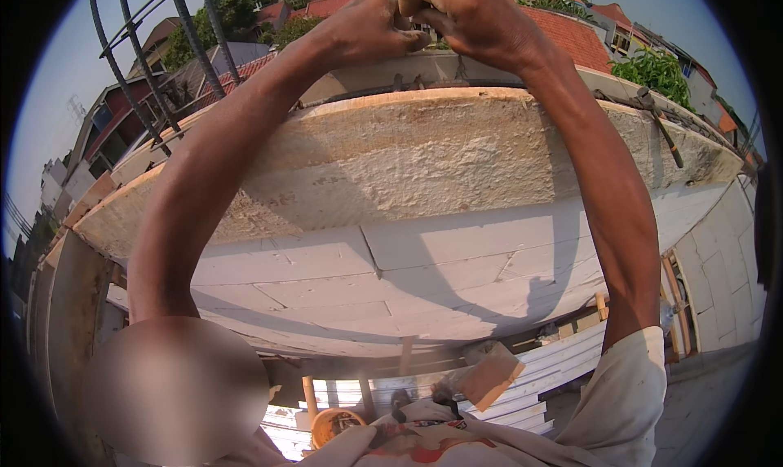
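Both my arms reach up and forward over a rough wooden board (408,157) that runs along the top of a white block wall (326,263). My left hand (367,35) and my right hand (477,26) meet above the board's far side, at the top of the view. Fingers on both hands are curled and pinched close together. Whatever lies between them is too small or hidden to make out. Below the hands, behind the board's upper edge, a pale ledge (440,66) shows with dark bits of metal near it.
Upright ribbed steel bars (196,35) rise at the far left. A hammer (661,128) hangs over the board at the right. Below are corrugated sheets (563,365), a brown cardboard piece (492,383) and an orange bucket (333,426). Red-tiled roofs (567,39) stand beyond.
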Motion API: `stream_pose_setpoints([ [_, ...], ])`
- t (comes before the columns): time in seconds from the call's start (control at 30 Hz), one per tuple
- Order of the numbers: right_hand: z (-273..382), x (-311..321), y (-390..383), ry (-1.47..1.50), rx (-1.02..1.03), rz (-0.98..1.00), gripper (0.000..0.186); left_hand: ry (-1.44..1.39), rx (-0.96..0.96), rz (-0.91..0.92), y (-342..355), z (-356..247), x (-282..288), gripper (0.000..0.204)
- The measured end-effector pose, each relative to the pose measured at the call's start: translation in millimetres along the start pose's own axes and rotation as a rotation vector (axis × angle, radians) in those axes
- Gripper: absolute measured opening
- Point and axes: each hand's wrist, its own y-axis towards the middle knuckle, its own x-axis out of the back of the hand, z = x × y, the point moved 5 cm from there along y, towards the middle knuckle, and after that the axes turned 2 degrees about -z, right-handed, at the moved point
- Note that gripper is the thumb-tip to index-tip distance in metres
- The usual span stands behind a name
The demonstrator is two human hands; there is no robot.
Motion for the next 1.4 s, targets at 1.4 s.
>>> stream_pose_setpoints([
  [1.4,0,3,-3,0.042,0.140,-0.092,0.032,-0.034,-0.157,-0.043,-5,-14,8,0.024],
])
